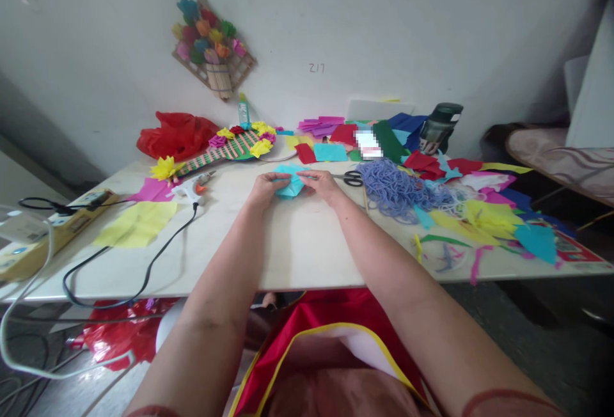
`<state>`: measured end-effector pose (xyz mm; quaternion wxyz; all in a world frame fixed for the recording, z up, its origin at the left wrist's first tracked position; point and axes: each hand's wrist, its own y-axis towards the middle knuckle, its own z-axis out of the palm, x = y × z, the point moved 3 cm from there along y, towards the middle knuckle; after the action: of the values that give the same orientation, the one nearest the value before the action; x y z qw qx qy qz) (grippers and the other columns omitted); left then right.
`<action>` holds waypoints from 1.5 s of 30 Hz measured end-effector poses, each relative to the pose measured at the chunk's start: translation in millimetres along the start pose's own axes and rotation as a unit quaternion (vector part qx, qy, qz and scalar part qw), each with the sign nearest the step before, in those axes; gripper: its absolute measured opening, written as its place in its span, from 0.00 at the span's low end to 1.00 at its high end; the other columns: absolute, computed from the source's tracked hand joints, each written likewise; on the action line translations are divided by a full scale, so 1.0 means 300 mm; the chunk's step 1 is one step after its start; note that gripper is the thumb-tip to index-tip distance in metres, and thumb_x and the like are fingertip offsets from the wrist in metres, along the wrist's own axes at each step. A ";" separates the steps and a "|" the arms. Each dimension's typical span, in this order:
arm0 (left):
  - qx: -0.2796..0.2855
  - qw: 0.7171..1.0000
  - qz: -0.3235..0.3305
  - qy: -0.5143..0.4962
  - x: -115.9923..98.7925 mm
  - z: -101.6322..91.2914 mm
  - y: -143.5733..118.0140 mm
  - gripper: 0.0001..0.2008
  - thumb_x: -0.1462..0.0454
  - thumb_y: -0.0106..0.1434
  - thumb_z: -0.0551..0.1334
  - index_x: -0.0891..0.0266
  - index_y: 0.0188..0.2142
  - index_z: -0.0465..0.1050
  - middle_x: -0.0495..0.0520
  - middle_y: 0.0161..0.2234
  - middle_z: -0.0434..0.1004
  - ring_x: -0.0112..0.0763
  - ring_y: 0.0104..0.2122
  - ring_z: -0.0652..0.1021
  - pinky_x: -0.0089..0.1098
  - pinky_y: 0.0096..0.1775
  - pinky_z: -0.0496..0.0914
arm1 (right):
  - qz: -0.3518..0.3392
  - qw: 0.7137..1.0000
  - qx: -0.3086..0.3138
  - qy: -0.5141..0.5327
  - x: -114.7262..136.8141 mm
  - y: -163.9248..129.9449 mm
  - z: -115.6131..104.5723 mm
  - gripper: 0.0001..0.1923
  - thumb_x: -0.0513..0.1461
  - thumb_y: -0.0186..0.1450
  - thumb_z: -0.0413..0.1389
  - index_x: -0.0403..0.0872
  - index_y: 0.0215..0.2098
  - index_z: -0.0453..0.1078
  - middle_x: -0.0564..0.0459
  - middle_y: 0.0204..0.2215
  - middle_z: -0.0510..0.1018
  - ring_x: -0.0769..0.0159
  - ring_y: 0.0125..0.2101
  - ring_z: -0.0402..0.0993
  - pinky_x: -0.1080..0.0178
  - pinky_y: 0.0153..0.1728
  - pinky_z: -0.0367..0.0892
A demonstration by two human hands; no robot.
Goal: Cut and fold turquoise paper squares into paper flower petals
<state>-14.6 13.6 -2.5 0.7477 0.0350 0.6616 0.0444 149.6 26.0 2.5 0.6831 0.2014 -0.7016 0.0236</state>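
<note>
Over the middle of the table, a light blue piece of crepe paper (290, 188) is held between my two hands. My left hand (267, 188) is closed on its left edge, fingers pointing inward. On the opposite edge, my right hand (320, 184) pinches the paper. Folds show in the sheet, and its lower part spreads out near the tabletop. Just right of my right hand lie black-handled scissors (354, 178), their blades partly hidden behind the fingers. Flat behind the hands is another light blue paper piece (330, 152).
A glue gun (192, 192) and its cable lie at left, near yellow paper (139, 224) and a power strip (52, 231). Behind is a flower-decorated fan-shaped piece (230, 148). Purple yarn (391, 190), paper scraps (494, 222), a phone (368, 144) and a bottle (440, 128) stand right.
</note>
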 end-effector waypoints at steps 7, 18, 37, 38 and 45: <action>-0.016 1.000 -0.009 -0.024 0.001 -0.012 0.006 0.19 0.64 0.35 0.71 0.66 0.30 0.76 0.52 0.24 0.76 0.25 0.22 0.74 0.27 0.27 0.69 | -0.144 0.983 -0.004 -0.112 0.050 0.000 -0.030 0.20 0.29 0.50 0.52 0.49 0.38 0.75 0.53 0.55 0.63 0.61 0.54 0.60 0.58 0.53 0.58; -0.016 0.999 -0.022 -0.035 -0.010 -0.006 -0.008 0.19 0.65 0.35 0.71 0.67 0.30 0.76 0.52 0.23 0.75 0.27 0.22 0.73 0.29 0.26 0.69 | -0.248 0.909 0.000 -0.334 0.034 0.026 -0.005 0.17 0.30 0.47 0.60 0.54 0.33 0.76 0.57 0.56 0.62 0.55 0.60 0.47 0.52 0.59 0.44; -0.003 1.000 0.015 0.009 0.002 -0.003 0.004 0.22 0.60 0.34 0.72 0.66 0.31 0.77 0.51 0.23 0.75 0.24 0.22 0.71 0.28 0.30 0.67 | -0.282 0.884 -0.045 -0.371 0.026 0.023 0.021 0.08 0.37 0.51 0.62 0.54 0.30 0.75 0.60 0.59 0.57 0.53 0.63 0.35 0.43 0.58 0.45; -0.005 1.000 0.019 0.010 0.003 -0.005 0.006 0.22 0.60 0.34 0.72 0.66 0.31 0.77 0.51 0.23 0.75 0.24 0.22 0.72 0.28 0.30 0.66 | -0.281 0.883 -0.048 -0.373 0.032 0.020 0.021 0.09 0.37 0.51 0.62 0.55 0.31 0.75 0.61 0.59 0.56 0.53 0.63 0.34 0.43 0.58 0.44; 0.006 0.999 0.027 0.020 0.013 -0.008 0.014 0.20 0.62 0.35 0.71 0.66 0.31 0.77 0.52 0.23 0.75 0.24 0.21 0.71 0.28 0.28 0.66 | -0.277 0.866 -0.025 -0.416 0.066 -0.005 0.034 0.15 0.38 0.50 0.62 0.57 0.37 0.75 0.63 0.60 0.53 0.52 0.63 0.29 0.41 0.59 0.31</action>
<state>-16.7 18.2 -6.1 0.7326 0.0561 0.6756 0.0611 140.7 16.6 20.6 0.3116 0.3612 -0.8364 -0.2698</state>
